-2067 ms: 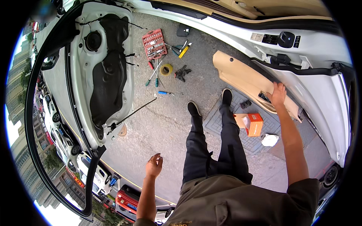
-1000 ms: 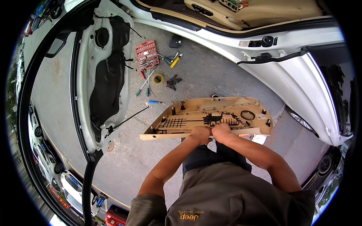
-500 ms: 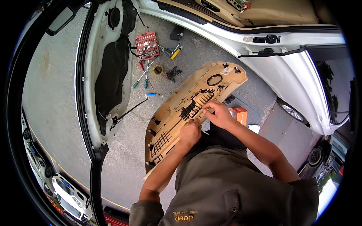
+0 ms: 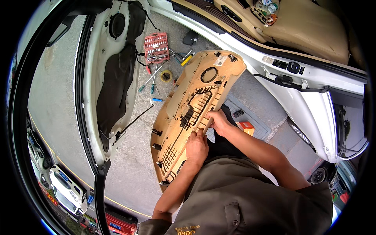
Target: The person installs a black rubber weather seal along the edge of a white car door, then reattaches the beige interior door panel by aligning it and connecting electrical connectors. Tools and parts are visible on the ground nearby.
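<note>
A long beige door trim panel [image 4: 184, 102] is held at a slant from lower left to upper right, its inner face up, showing black clips, ribs and an oval ring. My left hand [image 4: 197, 147] grips its right-hand edge toward the lower part, fingers curled over it. Just higher along that edge, my right hand [image 4: 218, 122] is closed on the panel, thumb and fingers on the rim. Behind the panel on the ground lie a red socket set [image 4: 156, 46], screwdrivers [image 4: 152, 88], a tape roll [image 4: 166, 76] and pliers.
A stripped white car door [image 4: 117, 82] stands open at my left. The white car body [image 4: 297, 86], with beige seat inside, runs along the top and right. An orange box [image 4: 245, 128] sits on a drain cover [image 4: 254, 113]. Parked cars [image 4: 64, 186] stand at lower left.
The panel was against the car at my right, then was turned inner face up across my body. It has since swung steeper, with both hands moving along with it.
</note>
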A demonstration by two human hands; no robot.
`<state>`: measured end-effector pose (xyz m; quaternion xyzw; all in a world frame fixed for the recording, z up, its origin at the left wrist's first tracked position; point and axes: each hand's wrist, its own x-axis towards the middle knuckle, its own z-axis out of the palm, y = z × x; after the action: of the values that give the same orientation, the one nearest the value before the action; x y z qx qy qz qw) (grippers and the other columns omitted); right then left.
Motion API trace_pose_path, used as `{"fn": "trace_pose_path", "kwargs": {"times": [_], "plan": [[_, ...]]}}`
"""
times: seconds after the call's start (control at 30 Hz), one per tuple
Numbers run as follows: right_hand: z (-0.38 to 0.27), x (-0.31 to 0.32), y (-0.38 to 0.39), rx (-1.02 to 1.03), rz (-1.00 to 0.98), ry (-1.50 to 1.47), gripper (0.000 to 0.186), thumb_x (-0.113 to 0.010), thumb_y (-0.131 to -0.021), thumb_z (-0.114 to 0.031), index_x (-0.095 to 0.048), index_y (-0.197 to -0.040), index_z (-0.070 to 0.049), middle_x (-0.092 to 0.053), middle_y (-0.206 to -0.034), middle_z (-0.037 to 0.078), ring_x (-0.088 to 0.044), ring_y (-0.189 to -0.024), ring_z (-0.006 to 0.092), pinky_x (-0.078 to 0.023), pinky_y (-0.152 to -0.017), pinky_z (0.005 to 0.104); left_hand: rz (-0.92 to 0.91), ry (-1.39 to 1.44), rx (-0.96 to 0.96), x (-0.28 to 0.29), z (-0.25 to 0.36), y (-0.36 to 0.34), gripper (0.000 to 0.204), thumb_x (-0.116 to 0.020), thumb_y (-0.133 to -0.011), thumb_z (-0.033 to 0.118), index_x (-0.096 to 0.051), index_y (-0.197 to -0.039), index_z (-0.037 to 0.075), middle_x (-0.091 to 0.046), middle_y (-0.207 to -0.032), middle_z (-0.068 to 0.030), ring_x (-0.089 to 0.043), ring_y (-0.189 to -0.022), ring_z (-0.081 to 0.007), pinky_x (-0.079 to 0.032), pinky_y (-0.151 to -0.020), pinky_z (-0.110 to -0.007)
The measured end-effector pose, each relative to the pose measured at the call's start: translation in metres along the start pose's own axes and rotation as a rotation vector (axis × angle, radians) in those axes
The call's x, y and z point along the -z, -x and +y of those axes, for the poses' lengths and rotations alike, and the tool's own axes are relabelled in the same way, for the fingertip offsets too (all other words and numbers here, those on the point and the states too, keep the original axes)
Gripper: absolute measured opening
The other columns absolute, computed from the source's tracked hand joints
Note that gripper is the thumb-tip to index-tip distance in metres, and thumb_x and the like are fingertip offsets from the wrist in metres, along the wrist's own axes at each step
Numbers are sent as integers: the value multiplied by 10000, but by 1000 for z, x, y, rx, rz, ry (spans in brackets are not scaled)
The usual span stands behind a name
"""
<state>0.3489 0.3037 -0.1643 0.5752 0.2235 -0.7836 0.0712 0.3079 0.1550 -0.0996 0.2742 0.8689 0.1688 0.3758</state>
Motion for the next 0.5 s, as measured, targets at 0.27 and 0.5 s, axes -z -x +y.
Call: {"fn": "trace_pose_path", "kwargs": {"times": [0.27,0.5], "plan": [[-55,24,20,100,-165,124,689,-551,-752,-2,-455,-1434,4,-626,-1254,130,-630,-1128,265,-517,-962,393,-319,360,56,58,37,-41,389,-645,-1000,299,-658,-1255,5,-697,-1017,-269,-712,-941,-365,-575,-800,-423],[-75,23,8,271,-238,361,707,-633,-703,9,-485,-1394,32,-679,-1139,91,-661,-995,171,-533,-842,304,162,1008,293,80,-95,-229,354,-534,-1075,264,-643,-1252,-22,-698,-1061,-106,-652,-922,-151,-575,-855,-318]]}}
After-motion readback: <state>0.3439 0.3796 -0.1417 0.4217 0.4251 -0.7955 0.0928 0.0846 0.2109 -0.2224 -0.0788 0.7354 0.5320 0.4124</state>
